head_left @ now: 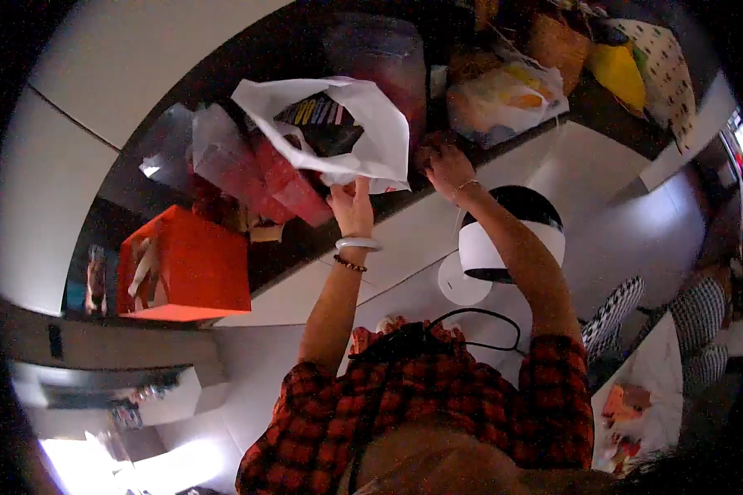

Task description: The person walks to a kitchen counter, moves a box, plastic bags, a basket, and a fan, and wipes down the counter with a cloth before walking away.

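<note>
A white paper bag [380,124] stands with its mouth wide, on a dark countertop. Inside it lies a dark package [326,124] with a row of coloured marks. My left hand [353,208] pinches the bag's near rim, some fingers hidden by the paper. To the right of the bag, my right hand [447,171] rests at the counter's front edge. Its fingertips fade into shadow, so whether they hold anything is unclear.
Left of the bag are red-and-clear plastic packages [231,153] and an orange box [202,264]. A filled plastic bag [508,103] sits to the right, near a yellow item [617,78]. Below the counter stands a black-and-white rounded bin [512,243].
</note>
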A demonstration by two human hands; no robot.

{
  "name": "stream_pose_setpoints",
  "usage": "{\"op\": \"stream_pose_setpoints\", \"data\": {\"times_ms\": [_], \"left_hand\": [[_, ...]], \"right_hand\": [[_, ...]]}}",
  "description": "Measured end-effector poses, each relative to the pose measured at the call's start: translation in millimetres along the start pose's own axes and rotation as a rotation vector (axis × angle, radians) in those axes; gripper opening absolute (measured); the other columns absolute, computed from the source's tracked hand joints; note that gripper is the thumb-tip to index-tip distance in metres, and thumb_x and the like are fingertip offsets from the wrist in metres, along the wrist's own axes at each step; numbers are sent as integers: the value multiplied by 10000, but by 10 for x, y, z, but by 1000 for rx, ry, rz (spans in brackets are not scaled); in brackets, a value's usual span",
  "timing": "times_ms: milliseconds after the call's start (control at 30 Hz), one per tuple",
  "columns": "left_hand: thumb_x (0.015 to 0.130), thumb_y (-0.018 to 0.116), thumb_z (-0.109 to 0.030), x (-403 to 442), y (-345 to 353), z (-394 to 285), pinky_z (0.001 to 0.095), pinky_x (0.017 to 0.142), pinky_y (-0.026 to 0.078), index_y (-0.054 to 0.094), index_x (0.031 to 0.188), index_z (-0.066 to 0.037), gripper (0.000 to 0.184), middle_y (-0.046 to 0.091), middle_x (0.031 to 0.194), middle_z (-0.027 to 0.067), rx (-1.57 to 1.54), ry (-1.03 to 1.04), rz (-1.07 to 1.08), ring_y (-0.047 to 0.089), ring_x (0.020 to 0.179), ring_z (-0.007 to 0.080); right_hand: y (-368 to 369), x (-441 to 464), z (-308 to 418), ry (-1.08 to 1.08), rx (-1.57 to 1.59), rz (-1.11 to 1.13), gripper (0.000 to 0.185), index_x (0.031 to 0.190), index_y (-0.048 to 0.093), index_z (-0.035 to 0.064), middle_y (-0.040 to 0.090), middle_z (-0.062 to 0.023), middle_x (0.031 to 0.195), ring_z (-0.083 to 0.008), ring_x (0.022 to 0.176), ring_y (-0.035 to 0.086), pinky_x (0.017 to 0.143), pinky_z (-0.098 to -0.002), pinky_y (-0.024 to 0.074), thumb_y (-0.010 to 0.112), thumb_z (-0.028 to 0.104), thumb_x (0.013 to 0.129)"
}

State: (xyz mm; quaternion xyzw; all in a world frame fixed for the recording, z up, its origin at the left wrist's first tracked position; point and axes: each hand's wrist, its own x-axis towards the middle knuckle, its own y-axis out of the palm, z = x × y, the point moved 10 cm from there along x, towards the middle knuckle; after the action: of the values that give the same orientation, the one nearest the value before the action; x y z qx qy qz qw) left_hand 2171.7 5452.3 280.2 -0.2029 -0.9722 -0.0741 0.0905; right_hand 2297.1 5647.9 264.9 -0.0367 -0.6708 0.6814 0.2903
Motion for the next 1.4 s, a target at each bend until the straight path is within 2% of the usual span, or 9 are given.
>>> {"op": "stream_pose_setpoints", "data": {"times_ms": [67, 233, 433, 733, 900, 967, 1100, 1200, 1400], "left_hand": [[850, 692, -444, -33, -33, -317, 447, 808, 459, 523, 1014, 79, 573, 524, 1061, 195, 859, 283, -97, 535, 978, 349], [686, 815, -476, -306, 212, -950, 484, 900, 428, 407, 1102, 76, 802, 434, 1139, 241, 1076, 367, -192, 458, 1084, 428], [581, 882, -445, -262, 268, -1109, 469, 964, 398, 326, 1222, 57, 986, 378, 1233, 250, 1048, 344, -301, 418, 1144, 435], [597, 764, -693, 153, 640, -1046, 496, 1126, 287, 90, 1497, -9, 1316, 157, 1517, 291, 1125, 252, -298, 168, 1411, 445], [733, 717, -597, 661, 482, -955, 509, 900, 501, 491, 1310, -9, 854, 522, 1300, 260, 1138, 344, -233, 537, 1163, 434], [717, 720, -149, 759, 465, -1051, 506, 819, 518, 504, 1245, -32, 583, 500, 1229, 231, 1060, 502, -218, 531, 1086, 444], [735, 705, -162, 840, 500, -1318, 510, 835, 510, 565, 1150, -17, 461, 571, 1170, 238, 1086, 227, -167, 583, 1027, 442], [770, 691, -204, 1134, 366, -1278, 515, 833, 507, 595, 1118, -27, 402, 614, 1115, 236, 947, 377, -232, 602, 989, 449], [823, 674, -260, 1432, 342, -1642, 508, 846, 503, 593, 1167, -94, 390, 654, 1083, 217, 941, 438, -149, 601, 1010, 449]], "right_hand": [[-106, 13, 25, -97, 74, -139, 436, 1191, 579, 18, 536, -202, 1250, -349, 1171, 510, 954, -425, 462, 592, 316, 872], [145, 137, 7, -29, -51, 145, 411, 1172, 586, 10, 550, -192, 1193, -329, 1109, 540, 898, -421, 493, 611, 259, 847], [88, 87, 33, -133, -94, -56, 383, 1130, 608, 7, 571, -200, 1142, -328, 1048, 572, 859, -421, 505, 596, 276, 858], [97, 98, 9, -163, -54, -3, 393, 1121, 589, -9, 575, -215, 1119, -338, 1019, 580, 855, -419, 506, 597, 282, 857], [-94, 10, -7, -188, 81, -113, 358, 1106, 590, -8, 576, -224, 1120, -367, 1000, 580, 844, -427, 515, 628, 220, 832], [-113, 18, -24, -197, 108, -129, 343, 1094, 594, -6, 584, -226, 1107, -372, 991, 584, 838, -432, 518, 635, 202, 824], [-130, -20, 25, -98, 287, 97, 298, 1057, 601, 0, 611, -220, 1034, -372, 968, 601, 824, -448, 519, 610, 188, 826], [162, -266, 404, -122, 289, 256, 287, 1055, 601, -8, 613, -222, 1031, -377, 994, 594, 850, -461, 503, 587, 163, 824], [196, -175, 1512, -423, 494, -395, 289, 1037, 579, -40, 602, -227, 1047, -360, 1031, 579, 874, -481, 472, 573, 166, 834]]}}
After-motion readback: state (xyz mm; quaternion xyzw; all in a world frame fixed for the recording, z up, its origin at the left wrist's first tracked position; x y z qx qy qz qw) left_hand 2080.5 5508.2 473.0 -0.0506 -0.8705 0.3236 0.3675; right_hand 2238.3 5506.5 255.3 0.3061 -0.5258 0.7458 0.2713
